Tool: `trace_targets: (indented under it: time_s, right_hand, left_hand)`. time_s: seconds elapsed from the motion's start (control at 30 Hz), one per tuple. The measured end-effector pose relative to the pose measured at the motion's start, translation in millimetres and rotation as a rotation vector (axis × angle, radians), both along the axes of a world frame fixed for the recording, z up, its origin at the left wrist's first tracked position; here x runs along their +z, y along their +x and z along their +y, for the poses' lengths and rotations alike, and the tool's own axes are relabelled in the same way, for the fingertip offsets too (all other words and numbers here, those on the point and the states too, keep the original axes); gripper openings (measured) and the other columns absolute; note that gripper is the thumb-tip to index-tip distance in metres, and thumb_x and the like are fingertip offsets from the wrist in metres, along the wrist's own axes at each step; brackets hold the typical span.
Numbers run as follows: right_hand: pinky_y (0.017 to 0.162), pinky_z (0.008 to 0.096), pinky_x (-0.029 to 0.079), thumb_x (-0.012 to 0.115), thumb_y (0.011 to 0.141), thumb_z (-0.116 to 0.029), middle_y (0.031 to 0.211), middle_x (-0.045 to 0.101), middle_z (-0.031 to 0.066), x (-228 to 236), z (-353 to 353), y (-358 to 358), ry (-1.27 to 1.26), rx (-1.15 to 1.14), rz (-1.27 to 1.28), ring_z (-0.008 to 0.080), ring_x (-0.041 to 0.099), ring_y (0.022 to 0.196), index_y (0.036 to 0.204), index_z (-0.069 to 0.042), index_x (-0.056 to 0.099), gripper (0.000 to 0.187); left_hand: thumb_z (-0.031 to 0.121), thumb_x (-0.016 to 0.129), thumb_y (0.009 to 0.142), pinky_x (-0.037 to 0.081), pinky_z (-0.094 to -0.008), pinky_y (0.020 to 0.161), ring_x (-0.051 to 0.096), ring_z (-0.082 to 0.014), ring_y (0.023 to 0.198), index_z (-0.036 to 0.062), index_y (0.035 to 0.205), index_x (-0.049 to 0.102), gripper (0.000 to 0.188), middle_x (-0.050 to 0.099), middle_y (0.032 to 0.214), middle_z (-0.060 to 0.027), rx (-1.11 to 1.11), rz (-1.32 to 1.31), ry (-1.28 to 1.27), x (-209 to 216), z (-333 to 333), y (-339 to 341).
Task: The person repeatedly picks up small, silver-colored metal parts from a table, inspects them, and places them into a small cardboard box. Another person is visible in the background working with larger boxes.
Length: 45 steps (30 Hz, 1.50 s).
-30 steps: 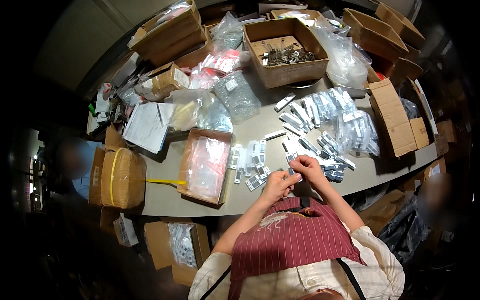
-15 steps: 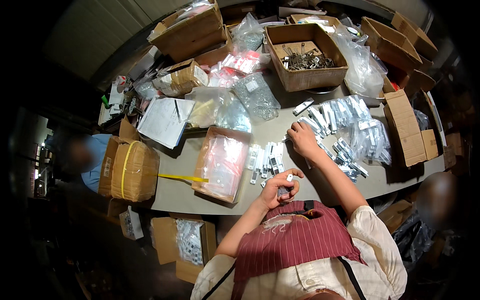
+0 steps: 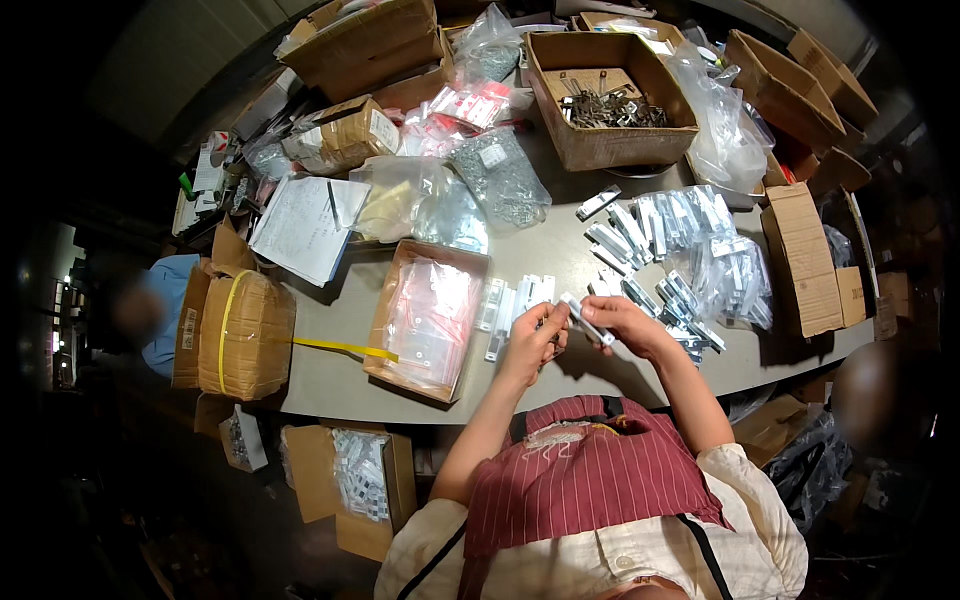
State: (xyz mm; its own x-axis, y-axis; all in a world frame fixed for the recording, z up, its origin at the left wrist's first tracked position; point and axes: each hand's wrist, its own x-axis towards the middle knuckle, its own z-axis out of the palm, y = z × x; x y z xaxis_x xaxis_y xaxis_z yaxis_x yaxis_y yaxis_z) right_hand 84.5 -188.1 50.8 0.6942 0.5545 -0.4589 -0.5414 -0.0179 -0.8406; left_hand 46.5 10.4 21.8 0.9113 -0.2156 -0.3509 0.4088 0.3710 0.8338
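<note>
In front of my chest, over the table, my two hands are close together. My right hand (image 3: 628, 322) is closed on a slim silver metal piece (image 3: 588, 320), gripping its lower right side. The upper left end of that piece meets the fingertips of my left hand (image 3: 536, 342). My left fingers are curled, with a small dark metal part partly showing between them. Just left of my hands, similar slim metal pieces (image 3: 505, 318) lie in a row. Farther right, loose metal pieces (image 3: 612, 240) are spread beside plastic-bagged metal pieces (image 3: 735, 275).
A shallow box of clear plastic bags (image 3: 378, 375) stands to the left, crossed by a yellow strap (image 3: 345, 347). Papers with a pen (image 3: 305, 225) lie behind it. An open carton of metal parts (image 3: 610, 150) stands at the back. A tied carton (image 3: 250, 340) is at the left edge.
My right hand has come back from the loose metal pieces with one in its fingers. My left hand has moved slightly forward and left, and the two hands have met.
</note>
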Motion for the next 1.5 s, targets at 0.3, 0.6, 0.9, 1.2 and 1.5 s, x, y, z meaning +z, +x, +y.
trace_targets:
  time_s: [0.3, 0.6, 0.9, 1.2, 1.5]
  right_hand:
    - [0.052, 0.0213, 0.030, 0.061, 0.095, -0.033, 0.072, 0.057, -0.0061, -14.4, 11.5, -29.3, 0.067, -0.131, -0.078, 0.0021, 0.044, 0.061, 0.086, -0.008, 0.067, 0.027]
    - [0.046, 0.0211, 0.027, 0.058, 0.098, -0.035, 0.064, 0.050, -0.0073, -28.4, 12.2, -28.7, 0.024, -0.407, -0.121, 0.0016, 0.040, 0.051, 0.089, -0.008, 0.065, 0.029]
    - [0.043, 0.0188, 0.029, 0.052, 0.101, -0.034, 0.069, 0.058, -0.0022, -27.5, 17.1, -36.5, 0.077, -0.339, -0.204, 0.0024, 0.044, 0.050, 0.100, -0.007, 0.062, 0.029]
    - [0.052, 0.0200, 0.035, 0.055, 0.100, -0.028, 0.072, 0.059, -0.0027, -58.8, 22.5, -33.4, 0.037, -0.298, -0.242, 0.0031, 0.048, 0.060, 0.099, -0.006, 0.062, 0.024]
    - [0.056, 0.0242, 0.039, 0.057, 0.099, -0.032, 0.070, 0.058, -0.0023, -50.6, 31.8, -23.4, -0.181, -0.254, -0.433, 0.0071, 0.049, 0.063, 0.101, -0.003, 0.064, 0.030]
  left_hand:
    - [0.036, 0.070, 0.092, 0.038, -0.0233, 0.045, 0.050, -0.0051, 0.048, 0.0018, 0.068, 0.063, 0.042, 0.055, 0.055, -0.0003, 0.097, -0.206, 0.479, 20.5, -3.9, -9.3]
    - [0.026, 0.063, 0.094, 0.033, -0.0213, 0.042, 0.048, -0.0071, 0.045, 0.0035, 0.073, 0.061, 0.031, 0.058, 0.059, -0.0051, 0.197, -0.136, 0.208, 19.5, 0.7, -17.8]
    - [0.027, 0.061, 0.094, 0.032, -0.0215, 0.050, 0.044, -0.0078, 0.057, 0.0038, 0.084, 0.057, 0.025, 0.052, 0.069, -0.0016, -0.193, 0.151, -0.138, 7.6, -11.4, -20.8]
    - [0.030, 0.064, 0.095, 0.029, -0.0197, 0.050, 0.042, -0.0040, 0.058, 0.0069, 0.079, 0.060, 0.029, 0.052, 0.070, 0.0034, -0.084, 0.070, 0.006, 2.0, -15.4, -23.8]
    - [0.024, 0.063, 0.095, 0.030, -0.0188, 0.048, 0.044, -0.0023, 0.057, 0.0067, 0.084, 0.063, 0.021, 0.055, 0.070, 0.0034, -0.040, 0.011, 0.123, 2.9, -5.9, -19.5]
